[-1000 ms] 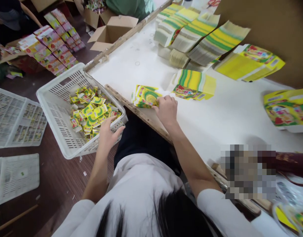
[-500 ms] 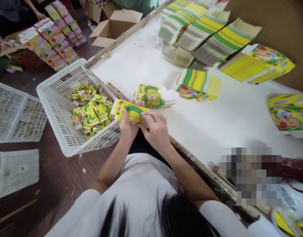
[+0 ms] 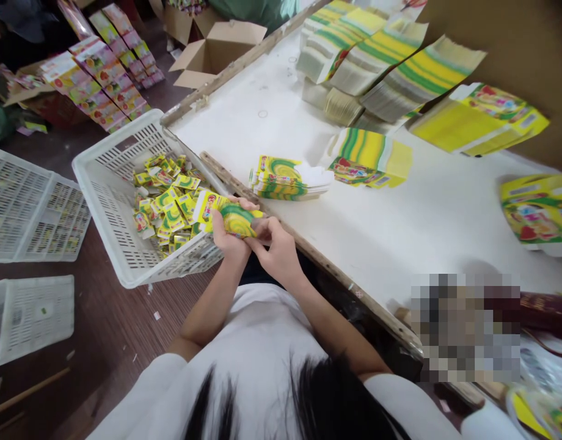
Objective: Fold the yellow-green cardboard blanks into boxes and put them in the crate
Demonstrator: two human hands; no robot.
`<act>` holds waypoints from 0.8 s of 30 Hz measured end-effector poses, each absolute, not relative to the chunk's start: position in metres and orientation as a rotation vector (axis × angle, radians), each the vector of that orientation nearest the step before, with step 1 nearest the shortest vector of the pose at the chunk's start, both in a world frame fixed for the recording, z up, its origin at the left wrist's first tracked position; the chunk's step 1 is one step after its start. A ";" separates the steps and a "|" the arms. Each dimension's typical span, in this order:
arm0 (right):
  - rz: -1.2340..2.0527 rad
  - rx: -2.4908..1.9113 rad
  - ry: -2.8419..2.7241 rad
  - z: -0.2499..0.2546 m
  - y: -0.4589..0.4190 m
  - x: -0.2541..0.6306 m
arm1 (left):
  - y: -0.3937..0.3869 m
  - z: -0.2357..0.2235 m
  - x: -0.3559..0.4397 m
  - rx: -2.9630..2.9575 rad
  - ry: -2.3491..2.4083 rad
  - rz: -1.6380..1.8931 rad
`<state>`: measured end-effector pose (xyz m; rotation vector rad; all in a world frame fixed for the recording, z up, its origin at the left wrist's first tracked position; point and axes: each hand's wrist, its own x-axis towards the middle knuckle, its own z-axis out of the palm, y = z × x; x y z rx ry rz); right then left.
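A small yellow-and-green printed carton (image 3: pixel 230 215) is held over the near corner of a white plastic basket (image 3: pixel 98 229). My left hand (image 3: pixel 230 243) wraps round its body, thumb on the printed face. With bent fingers, my right hand (image 3: pixel 283 250) grips the carton's right end; the fingers hide that end. The white flap at the left end sticks out. Many small folded yellow-and-green boxes (image 3: pixel 173 205) lie loose in the basket. Just beyond my hands, a stack of flat cartons (image 3: pixel 281 177) of the same print rests on the white table (image 3: pixel 336 226).
Tall stacks of flat cartons (image 3: pixel 377 52) stand at the table's back. An open cardboard box (image 3: pixel 226 49) and piled pink boxes (image 3: pixel 98 79) sit beyond the basket. Another white crate (image 3: pixel 38 318) is on the floor at left. A wooden edge (image 3: pixel 327 263) borders the table.
Both hands have moved a little left and down with the carton, nearer the basket. My right fingers have curled further over the carton's right end.
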<state>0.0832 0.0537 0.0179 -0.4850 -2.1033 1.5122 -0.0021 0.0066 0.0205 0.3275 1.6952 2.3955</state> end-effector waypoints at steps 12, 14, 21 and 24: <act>1.586 -0.478 -2.083 0.016 0.074 0.086 | 0.000 0.006 -0.010 0.283 1.710 2.237; 1.563 -0.506 -2.056 0.015 0.079 0.086 | -0.005 -0.001 -0.010 0.331 1.738 2.269; 1.335 -0.491 -2.104 0.013 0.094 0.095 | -0.038 0.003 -0.023 0.551 2.013 2.230; 0.952 -0.469 -2.247 0.018 0.101 0.100 | -0.057 0.037 -0.027 0.892 2.341 2.055</act>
